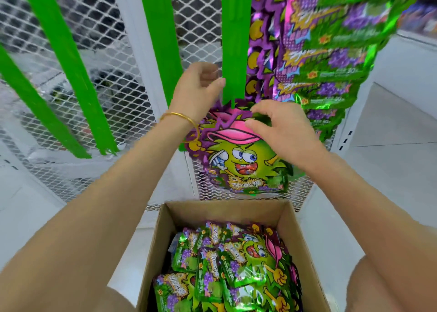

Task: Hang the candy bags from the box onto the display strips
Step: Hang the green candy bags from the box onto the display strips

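The left hand (201, 84) pinches the lower end of a green display strip (236, 51) between thumb and curled fingers, though motion blur there makes the exact hold uncertain. The right hand (281, 127) grips the top edge of a candy bag (241, 162), thumb on the printed pink cap and fingers curled over the header. The bag hangs in front of the white wire mesh panel (99, 39), its top just under the strip's ragged tip.

The main risk is a missed hook. The right hand's fingers cover the bag's hang hole, so the strip's clip may catch only the foil edge, and the bag would probably drop once released. It would likely land in the open cardboard box (224, 211) directly below, on the spare bags (231, 264) packed there.

A second risk is the strip swinging or twisting if the left hand's pinch slackens, since it hangs free at the bottom. The neighbouring loaded strip (319, 63) is just beside the right hand, so a wide elbow movement could knock its bags loose. The gold bangle (182, 120) touches the bag's left edge and might snag it.
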`<act>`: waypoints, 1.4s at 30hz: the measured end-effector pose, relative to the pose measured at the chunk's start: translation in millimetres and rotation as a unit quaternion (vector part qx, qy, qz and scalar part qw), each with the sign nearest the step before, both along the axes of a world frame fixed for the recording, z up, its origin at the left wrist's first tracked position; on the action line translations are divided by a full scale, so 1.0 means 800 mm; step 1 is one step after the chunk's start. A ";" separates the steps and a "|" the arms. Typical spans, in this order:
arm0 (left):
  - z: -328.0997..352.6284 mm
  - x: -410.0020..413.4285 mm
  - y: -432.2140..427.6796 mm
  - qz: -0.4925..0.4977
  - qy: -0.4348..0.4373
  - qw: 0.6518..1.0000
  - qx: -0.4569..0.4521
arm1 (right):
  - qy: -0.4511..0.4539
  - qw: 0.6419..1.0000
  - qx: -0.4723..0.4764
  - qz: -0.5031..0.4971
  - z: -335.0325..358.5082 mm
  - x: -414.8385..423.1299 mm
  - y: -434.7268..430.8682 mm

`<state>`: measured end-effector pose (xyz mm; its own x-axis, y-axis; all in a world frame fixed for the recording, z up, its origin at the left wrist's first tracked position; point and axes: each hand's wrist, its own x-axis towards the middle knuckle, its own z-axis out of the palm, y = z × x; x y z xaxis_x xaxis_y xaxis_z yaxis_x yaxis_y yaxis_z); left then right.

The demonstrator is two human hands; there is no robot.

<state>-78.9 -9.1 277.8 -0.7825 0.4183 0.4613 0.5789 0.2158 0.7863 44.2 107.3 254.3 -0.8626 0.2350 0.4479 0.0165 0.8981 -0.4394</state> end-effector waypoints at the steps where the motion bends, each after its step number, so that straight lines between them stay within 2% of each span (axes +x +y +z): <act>1: 0.004 -0.004 0.010 0.003 -0.009 1.000 0.014 | 0.010 1.000 0.023 -0.013 0.008 0.000 -0.002; 6: 0.020 -0.014 0.030 -0.017 -0.055 0.998 0.005 | 0.056 0.989 0.119 -0.066 0.039 -0.010 0.002; 13: 0.033 -0.010 0.023 -0.055 -0.116 0.991 -0.029 | 0.076 0.986 0.112 -0.093 0.054 -0.041 0.016; 19: 0.042 -0.013 0.023 -0.035 -0.147 0.989 0.000 | 0.086 0.982 0.119 -0.117 0.062 -0.055 0.006; 26: 0.036 -0.016 0.021 -0.032 -0.127 0.991 0.016 | 0.081 0.981 0.127 -0.120 0.057 -0.056 0.002; 35: 0.018 -0.014 0.007 -0.058 -0.062 0.996 -0.026 | 0.045 0.986 0.127 -0.099 0.038 -0.049 -0.001; 38: 0.000 -0.013 0.001 -0.072 -0.016 0.997 -0.036 | 0.091 0.978 0.154 -0.112 0.033 -0.047 -0.002; 42: -0.024 -0.004 -0.013 -0.038 0.093 0.995 -0.015 | 0.184 0.943 0.235 -0.146 0.018 -0.039 -0.004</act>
